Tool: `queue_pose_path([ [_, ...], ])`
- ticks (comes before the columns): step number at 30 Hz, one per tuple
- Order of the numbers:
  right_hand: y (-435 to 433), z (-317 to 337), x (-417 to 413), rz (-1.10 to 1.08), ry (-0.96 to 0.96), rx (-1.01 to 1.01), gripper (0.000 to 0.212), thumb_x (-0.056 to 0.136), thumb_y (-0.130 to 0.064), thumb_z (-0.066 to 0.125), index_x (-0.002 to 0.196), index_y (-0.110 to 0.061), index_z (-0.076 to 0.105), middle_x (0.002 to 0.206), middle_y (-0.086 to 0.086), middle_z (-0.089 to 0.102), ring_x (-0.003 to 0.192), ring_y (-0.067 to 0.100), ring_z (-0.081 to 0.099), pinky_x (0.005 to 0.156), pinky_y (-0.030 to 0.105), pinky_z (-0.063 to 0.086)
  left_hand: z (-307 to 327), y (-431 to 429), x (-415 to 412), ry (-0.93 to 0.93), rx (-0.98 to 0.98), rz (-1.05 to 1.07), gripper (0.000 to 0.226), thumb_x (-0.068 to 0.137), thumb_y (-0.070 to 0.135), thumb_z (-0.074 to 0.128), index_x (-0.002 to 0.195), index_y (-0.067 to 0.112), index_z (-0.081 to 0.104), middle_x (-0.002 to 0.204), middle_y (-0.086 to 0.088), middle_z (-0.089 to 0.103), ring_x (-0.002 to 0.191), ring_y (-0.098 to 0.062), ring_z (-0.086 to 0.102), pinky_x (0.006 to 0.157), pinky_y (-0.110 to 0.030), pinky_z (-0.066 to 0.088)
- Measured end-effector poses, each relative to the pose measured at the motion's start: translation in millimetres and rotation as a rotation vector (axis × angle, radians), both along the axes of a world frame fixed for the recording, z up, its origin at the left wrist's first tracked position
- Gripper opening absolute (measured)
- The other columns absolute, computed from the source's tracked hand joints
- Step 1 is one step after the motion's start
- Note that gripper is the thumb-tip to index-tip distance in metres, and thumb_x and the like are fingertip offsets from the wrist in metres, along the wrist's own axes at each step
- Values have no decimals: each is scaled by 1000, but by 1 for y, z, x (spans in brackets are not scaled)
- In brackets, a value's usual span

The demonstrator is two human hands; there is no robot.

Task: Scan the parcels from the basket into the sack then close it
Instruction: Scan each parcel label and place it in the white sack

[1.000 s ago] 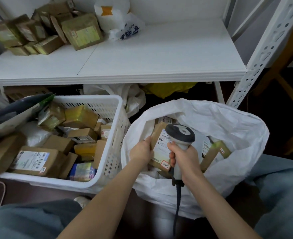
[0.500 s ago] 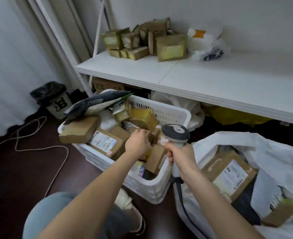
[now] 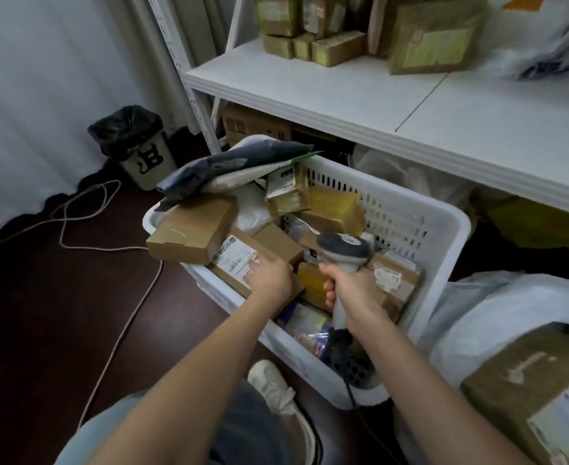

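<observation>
Gripping the scanner [image 3: 343,251], right hand [image 3: 351,292] hovers beside left hand [image 3: 271,280], flat on a parcel [image 3: 234,258] in the basket [image 3: 457,229].

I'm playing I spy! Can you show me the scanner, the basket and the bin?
Scanner [image 3: 343,245]: head view, on its grey top.
Basket [image 3: 457,223]: head view, on its far right rim corner.
Bin [image 3: 142,169]: head view, on its pale front.

Bin [image 3: 141,155] carried large black letters resembling "JB", parcel label [image 3: 389,276] read "103", other labels [image 3: 236,257] were too blurred to read.
</observation>
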State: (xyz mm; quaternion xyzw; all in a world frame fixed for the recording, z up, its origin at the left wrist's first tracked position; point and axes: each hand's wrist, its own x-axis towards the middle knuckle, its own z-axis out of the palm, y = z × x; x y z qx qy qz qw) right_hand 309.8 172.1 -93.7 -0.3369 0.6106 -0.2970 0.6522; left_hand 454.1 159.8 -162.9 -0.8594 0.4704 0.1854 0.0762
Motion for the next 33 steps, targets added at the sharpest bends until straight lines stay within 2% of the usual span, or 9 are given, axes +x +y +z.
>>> queue_pose_path([
  [6, -10, -10, 8, -17, 0, 53, 14, 84, -20, 72, 82, -8, 65, 63, 2, 58, 52, 12, 53, 50, 23, 47, 11, -9, 15, 56, -170, -20, 40, 92, 31, 52, 127, 12, 49, 130, -13, 45, 120, -33, 45, 84, -44, 45],
  [12, -14, 7, 35, 25, -61, 0, 14, 85, -16, 70, 76, -7, 63, 57, 3, 56, 47, 11, 49, 46, 23, 44, 46, 5, 53, -238, -327, -194, 56, 87, 29, 62, 137, 16, 41, 140, -8, 38, 131, -27, 34, 99, -37, 37],
  [15, -9, 15, 51, 51, -96, -22, 16, 84, -14, 71, 73, -8, 61, 55, 2, 55, 43, 10, 47, 43, 22, 42, 66, 15, 79, -354, -211, -131, 61, 84, 33, 66, 135, 15, 38, 138, -11, 39, 132, -29, 33, 101, -40, 36],
  [18, -1, 17, 62, 82, -116, -36, 12, 84, -14, 70, 79, -6, 63, 56, 2, 55, 42, 8, 46, 41, 19, 42, 65, 25, 104, -403, 4, -53, 75, 86, 34, 62, 146, 12, 23, 148, -19, 30, 139, -38, 24, 109, -51, 31],
  [21, 3, 15, 62, 102, -108, -42, 13, 85, -15, 70, 90, -6, 64, 57, 0, 56, 45, 7, 48, 43, 18, 44, 61, 30, 117, -451, 36, -55, 66, 90, 27, 57, 145, 10, 24, 144, -21, 36, 131, -39, 38, 98, -44, 43],
  [23, 5, 15, 56, 92, -101, -45, 10, 85, -15, 70, 83, -7, 65, 56, 0, 56, 46, 8, 48, 45, 19, 44, 65, 31, 118, -499, 15, -129, 58, 92, 24, 57, 141, 6, 31, 137, -19, 43, 122, -37, 48, 85, -38, 47],
  [27, 14, 25, 35, 60, -97, -66, 13, 84, -15, 70, 77, -6, 66, 54, 0, 57, 44, 8, 49, 46, 22, 44, 91, 32, 112, -537, -153, -212, 47, 88, 24, 63, 127, 6, 43, 119, -11, 56, 106, -29, 60, 65, -33, 43],
  [30, 24, 39, 12, 25, -120, -96, 12, 84, -16, 71, 76, -8, 65, 57, 1, 59, 47, 10, 51, 50, 24, 46, 125, 32, 93, -507, -336, -263, 34, 90, 25, 59, 118, 8, 49, 113, -11, 57, 99, -31, 61, 61, -36, 44],
  [33, 36, 55, -22, -11, -159, -153, 10, 84, -17, 71, 79, -11, 65, 59, 0, 60, 52, 11, 54, 54, 25, 48, 164, 33, 57, -359, -541, -253, 42, 87, 39, 59, 118, 10, 52, 109, -11, 58, 92, -33, 61, 60, -37, 41],
])
